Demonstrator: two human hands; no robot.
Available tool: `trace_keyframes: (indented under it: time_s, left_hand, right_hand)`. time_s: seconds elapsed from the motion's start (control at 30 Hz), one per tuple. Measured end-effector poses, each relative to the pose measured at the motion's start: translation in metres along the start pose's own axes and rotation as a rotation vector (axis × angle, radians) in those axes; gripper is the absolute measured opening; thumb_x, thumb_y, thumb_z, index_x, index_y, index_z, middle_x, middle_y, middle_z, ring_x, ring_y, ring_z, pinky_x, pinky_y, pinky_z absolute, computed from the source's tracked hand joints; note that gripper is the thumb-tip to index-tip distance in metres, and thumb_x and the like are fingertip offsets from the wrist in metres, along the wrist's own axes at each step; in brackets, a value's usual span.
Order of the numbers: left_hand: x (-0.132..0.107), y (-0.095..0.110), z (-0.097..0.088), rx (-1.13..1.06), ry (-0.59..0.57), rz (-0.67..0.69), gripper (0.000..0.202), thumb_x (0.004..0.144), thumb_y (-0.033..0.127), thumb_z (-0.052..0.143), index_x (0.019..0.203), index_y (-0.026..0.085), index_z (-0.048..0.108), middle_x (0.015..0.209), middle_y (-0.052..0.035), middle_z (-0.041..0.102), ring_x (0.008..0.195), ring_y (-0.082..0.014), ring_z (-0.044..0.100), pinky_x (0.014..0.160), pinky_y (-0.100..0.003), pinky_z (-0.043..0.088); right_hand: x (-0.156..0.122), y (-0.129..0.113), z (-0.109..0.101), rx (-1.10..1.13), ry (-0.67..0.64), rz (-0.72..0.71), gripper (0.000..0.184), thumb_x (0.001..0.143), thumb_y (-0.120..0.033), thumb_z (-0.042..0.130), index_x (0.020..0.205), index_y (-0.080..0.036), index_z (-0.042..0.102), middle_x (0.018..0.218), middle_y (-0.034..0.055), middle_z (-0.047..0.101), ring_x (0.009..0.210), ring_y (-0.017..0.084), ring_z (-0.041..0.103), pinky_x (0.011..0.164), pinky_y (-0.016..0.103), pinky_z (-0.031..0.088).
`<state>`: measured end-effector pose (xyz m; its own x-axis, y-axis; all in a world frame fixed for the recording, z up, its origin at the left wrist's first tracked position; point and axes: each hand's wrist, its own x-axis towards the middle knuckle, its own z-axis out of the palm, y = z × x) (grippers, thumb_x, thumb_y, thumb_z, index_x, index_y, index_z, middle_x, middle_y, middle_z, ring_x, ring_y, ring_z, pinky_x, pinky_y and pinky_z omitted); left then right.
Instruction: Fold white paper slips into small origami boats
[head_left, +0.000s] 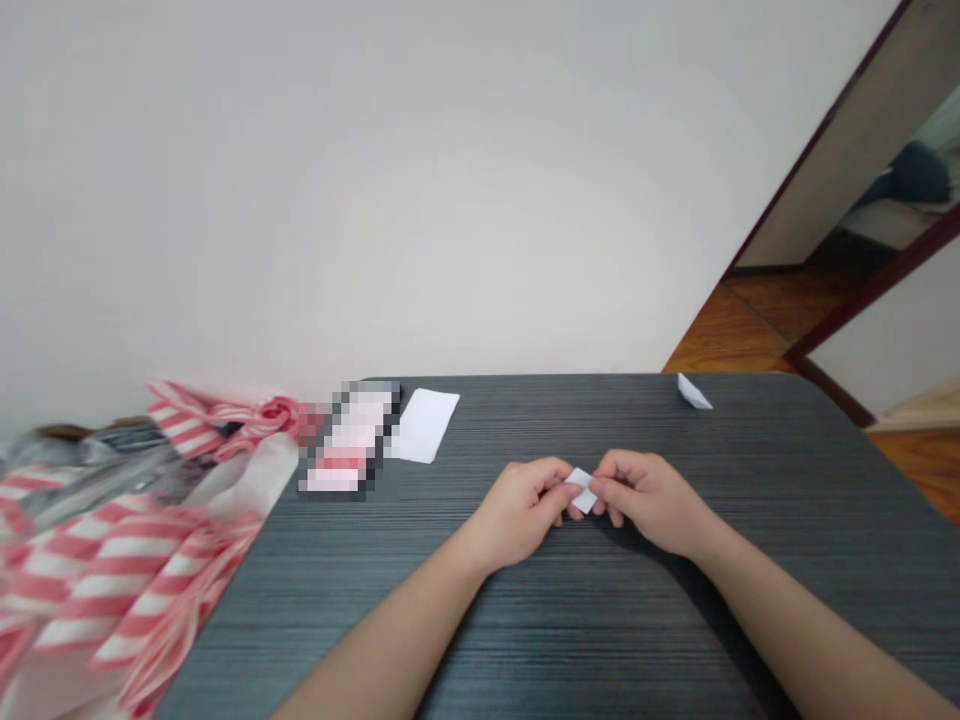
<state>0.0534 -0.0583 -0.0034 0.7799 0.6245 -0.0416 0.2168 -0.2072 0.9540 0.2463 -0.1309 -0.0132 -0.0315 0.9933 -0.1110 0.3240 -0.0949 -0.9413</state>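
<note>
A small folded piece of white paper point(583, 491) is held between my two hands, just above the dark table. My left hand point(523, 508) pinches its left side with thumb and fingers. On the opposite side, my right hand point(651, 500) grips the paper, its thumb lying over the right corner. The fingers beneath the paper are partly hidden.
White sheets of paper point(427, 425) lie at the table's back left, beside a pixelated phone-like object point(352, 440). A folded white paper piece point(693, 392) rests near the back edge of the dark table point(570, 630). Red-and-white striped bags point(127, 570) crowd the left side.
</note>
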Motion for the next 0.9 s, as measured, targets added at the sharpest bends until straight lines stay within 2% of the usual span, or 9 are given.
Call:
trace_keyframes:
  time_s: [0.2, 0.33, 0.53, 0.73, 0.9]
  left_hand:
    - [0.0005, -0.0029, 0.0014, -0.047, 0.037, -0.051, 0.018, 0.093, 0.03, 0.053, 0.093, 0.015, 0.064, 0.074, -0.0018, 0.07, 0.055, -0.0094, 0.058, 0.055, -0.019, 0.046]
    - [0.0002, -0.0015, 0.0008, -0.008, 0.058, -0.067, 0.023, 0.094, 0.031, 0.051, 0.083, 0.015, 0.063, 0.072, -0.0024, 0.071, 0.054, -0.0095, 0.058, 0.055, -0.02, 0.046]
    - [0.0001, -0.0001, -0.0009, 0.028, 0.031, -0.052, 0.031, 0.096, 0.031, 0.047, 0.077, 0.015, 0.064, 0.071, -0.0027, 0.071, 0.054, -0.0095, 0.058, 0.056, -0.02, 0.046]
    - [-0.0005, 0.0008, -0.0004, 0.022, 0.021, -0.042, 0.027, 0.095, 0.028, 0.049, 0.076, 0.015, 0.063, 0.069, -0.0022, 0.071, 0.055, -0.0096, 0.057, 0.055, -0.019, 0.044]
    - [-0.0007, 0.0014, 0.0001, -0.003, 0.017, -0.04, 0.023, 0.094, 0.028, 0.05, 0.079, 0.016, 0.062, 0.069, -0.0025, 0.071, 0.055, -0.0099, 0.057, 0.055, -0.02, 0.044]
  right_hand:
    - [-0.0008, 0.0008, 0.0008, -0.002, 0.05, 0.014, 0.023, 0.091, -0.03, 0.058, 0.071, -0.018, 0.06, 0.057, -0.0012, 0.063, 0.047, 0.011, 0.051, 0.051, 0.022, 0.039]
    - [-0.001, 0.002, 0.0009, -0.005, 0.077, 0.003, 0.024, 0.09, -0.032, 0.059, 0.07, -0.018, 0.059, 0.055, -0.0017, 0.061, 0.047, 0.011, 0.051, 0.051, 0.022, 0.039]
    - [0.0008, 0.0032, -0.0011, 0.041, 0.014, -0.022, 0.015, 0.087, -0.029, 0.062, 0.078, -0.017, 0.064, 0.064, -0.0012, 0.063, 0.049, 0.01, 0.052, 0.051, 0.022, 0.039]
    - [-0.0004, 0.0005, -0.0004, -0.035, 0.049, 0.024, 0.025, 0.09, -0.032, 0.059, 0.069, -0.018, 0.06, 0.05, -0.0035, 0.056, 0.045, 0.01, 0.049, 0.049, 0.021, 0.037]
    - [-0.0013, -0.0038, 0.0005, -0.072, 0.05, 0.029, 0.027, 0.092, -0.031, 0.055, 0.068, -0.018, 0.058, 0.049, -0.0035, 0.056, 0.044, 0.01, 0.048, 0.048, 0.021, 0.036]
